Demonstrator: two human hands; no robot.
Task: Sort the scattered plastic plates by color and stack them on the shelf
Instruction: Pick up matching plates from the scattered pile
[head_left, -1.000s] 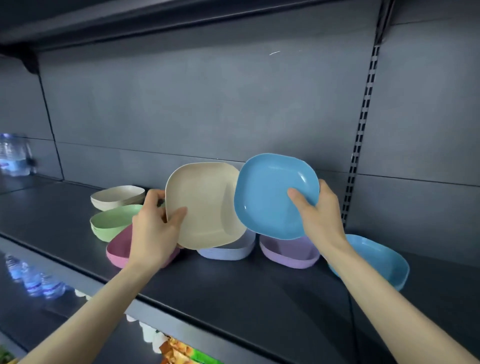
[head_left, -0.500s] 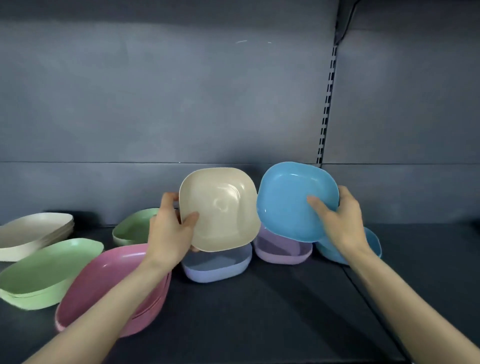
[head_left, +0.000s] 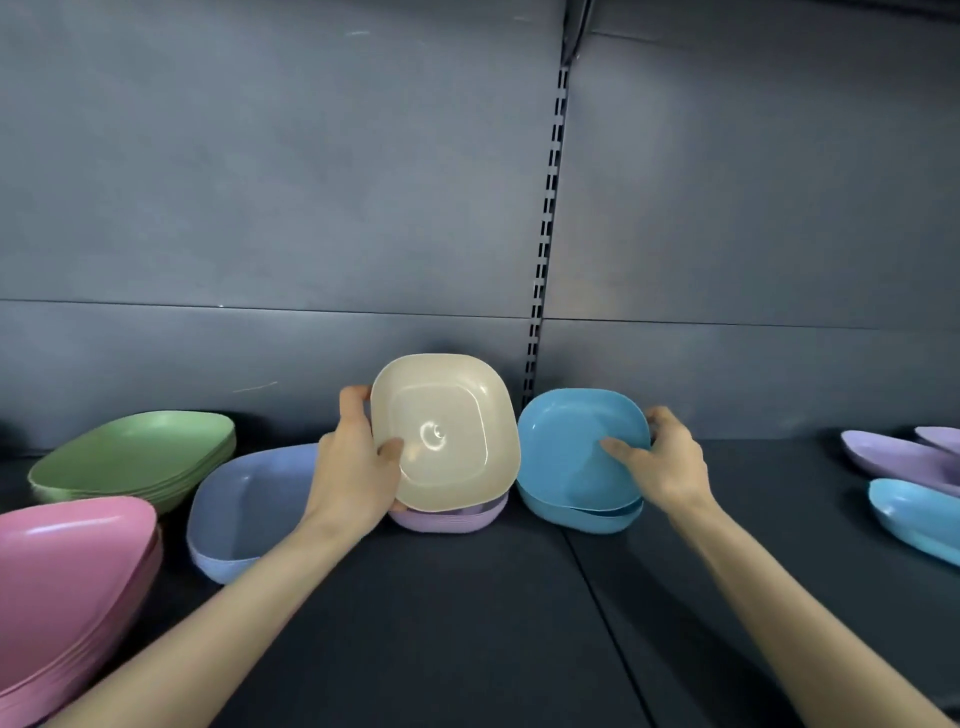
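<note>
A person at a dark store shelf (head_left: 467, 623) holds two square plastic plates at once, one in each bare hand. The left hand (head_left: 358, 467) grips a cream plate (head_left: 444, 431) by its left rim, with the thumb pressed on the inner face and the fingers curled round behind. The plate is tipped up to face the viewer, raised over a lilac stack (head_left: 447, 519) that shows only as a sliver beneath it. The right hand (head_left: 665, 462) pinches a blue plate (head_left: 576, 447) at its right edge, thumb inside the bowl and fingers hooked over the rim. That plate is tilted, and its lower edge meets a second blue plate (head_left: 587, 525) lying flat on the shelf directly under it. The cream and blue plates sit just beside each other near the back panel (head_left: 311, 208), on either side of the slotted upright (head_left: 545, 234). To the left stand a periwinkle stack (head_left: 244, 509), partly hidden by the left forearm, a green stack (head_left: 135, 457) behind it and a pink stack (head_left: 62, 587) at the near left corner. Well apart on the far right lie purple plates (head_left: 893, 457) and a pale blue plate (head_left: 919, 514), cut off by the picture's edge.
</note>
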